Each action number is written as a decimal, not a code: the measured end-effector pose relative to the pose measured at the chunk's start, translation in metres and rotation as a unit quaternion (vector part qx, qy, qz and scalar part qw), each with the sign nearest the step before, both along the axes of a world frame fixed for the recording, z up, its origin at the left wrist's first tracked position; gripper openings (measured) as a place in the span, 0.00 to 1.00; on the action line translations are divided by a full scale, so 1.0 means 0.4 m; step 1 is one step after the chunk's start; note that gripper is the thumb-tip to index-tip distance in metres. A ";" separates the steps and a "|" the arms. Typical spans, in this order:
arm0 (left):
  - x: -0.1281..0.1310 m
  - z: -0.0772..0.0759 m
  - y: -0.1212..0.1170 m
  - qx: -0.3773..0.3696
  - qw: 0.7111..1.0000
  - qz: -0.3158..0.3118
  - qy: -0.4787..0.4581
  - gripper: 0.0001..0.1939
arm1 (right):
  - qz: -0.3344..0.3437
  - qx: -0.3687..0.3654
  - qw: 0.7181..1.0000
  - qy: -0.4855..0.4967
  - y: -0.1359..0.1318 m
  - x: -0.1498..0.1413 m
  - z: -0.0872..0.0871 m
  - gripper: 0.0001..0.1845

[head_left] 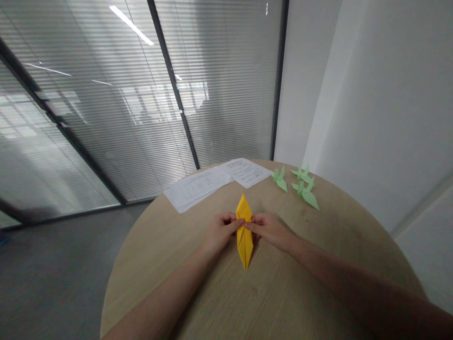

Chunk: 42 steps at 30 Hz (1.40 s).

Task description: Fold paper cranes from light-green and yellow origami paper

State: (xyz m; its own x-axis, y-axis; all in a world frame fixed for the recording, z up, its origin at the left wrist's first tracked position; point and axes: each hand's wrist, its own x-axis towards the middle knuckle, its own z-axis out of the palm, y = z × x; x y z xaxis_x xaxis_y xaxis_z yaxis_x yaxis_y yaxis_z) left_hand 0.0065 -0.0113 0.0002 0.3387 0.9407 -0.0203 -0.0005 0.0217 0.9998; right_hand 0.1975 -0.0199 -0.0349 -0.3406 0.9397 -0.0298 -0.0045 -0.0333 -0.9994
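Note:
A yellow folded origami paper [245, 245], long and diamond-shaped, is held between my two hands above the middle of the table. Its upper point faces away from me, and a slit runs down the lower half towards me. My left hand [222, 229] grips its left edge, thumb on top and fingers curled beneath. From the other side my right hand [267, 229] pinches the right edge, its thumb also on the front face. Both thumbs almost meet at the paper's middle. The fingertips behind the paper are partly hidden.
Several light green paper cranes [305, 191] stand at the back right of the round wooden table [148, 264]. Printed sheets [198, 186] overlap along its far edge. Behind are a glass partition with blinds [226, 94] and a white wall [389, 94] to the right.

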 end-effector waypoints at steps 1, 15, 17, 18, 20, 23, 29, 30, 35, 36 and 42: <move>-0.001 -0.001 -0.001 -0.003 1.000 0.004 0.002 0.22 | 0.005 -0.001 1.000 -0.003 0.001 0.000 -0.002 0.27; 0.001 -0.003 -0.004 0.026 0.998 0.001 0.050 0.23 | -0.033 -0.031 0.999 0.012 0.001 -0.007 0.017 0.25; 0.000 0.001 -0.004 0.033 0.997 -0.008 0.069 0.22 | -0.064 -0.034 0.997 0.035 0.002 -0.007 0.018 0.26; 0.000 0.002 -0.005 0.042 0.996 -0.008 0.084 0.21 | -0.076 -0.035 0.996 0.045 0.002 -0.006 0.018 0.25; -0.001 0.005 -0.006 0.069 0.990 -0.007 0.124 0.18 | -0.087 -0.032 0.994 0.061 0.001 -0.005 0.016 0.25; -0.001 0.010 -0.010 0.107 0.978 -0.008 0.182 0.16 | -0.094 -0.025 0.993 0.072 0.001 -0.004 0.011 0.26; -0.012 0.022 -0.012 0.125 0.965 -0.022 0.231 0.18 | -0.131 -0.023 0.988 0.079 0.012 0.005 0.008 0.26; -0.016 0.023 -0.009 0.123 0.964 -0.029 0.233 0.18 | -0.130 -0.027 0.987 0.090 0.014 0.007 0.010 0.26; -0.032 0.028 0.012 0.112 0.972 -0.035 0.205 0.21 | -0.113 -0.049 0.986 0.111 0.016 0.012 0.016 0.29; -0.033 0.031 0.014 0.110 0.975 -0.023 0.190 0.22 | -0.105 -0.052 0.989 0.092 0.014 0.010 0.017 0.29; -0.019 0.045 -0.001 0.102 0.985 -0.052 0.126 0.20 | 0.001 0.004 0.999 -0.040 -0.009 -0.006 0.023 0.26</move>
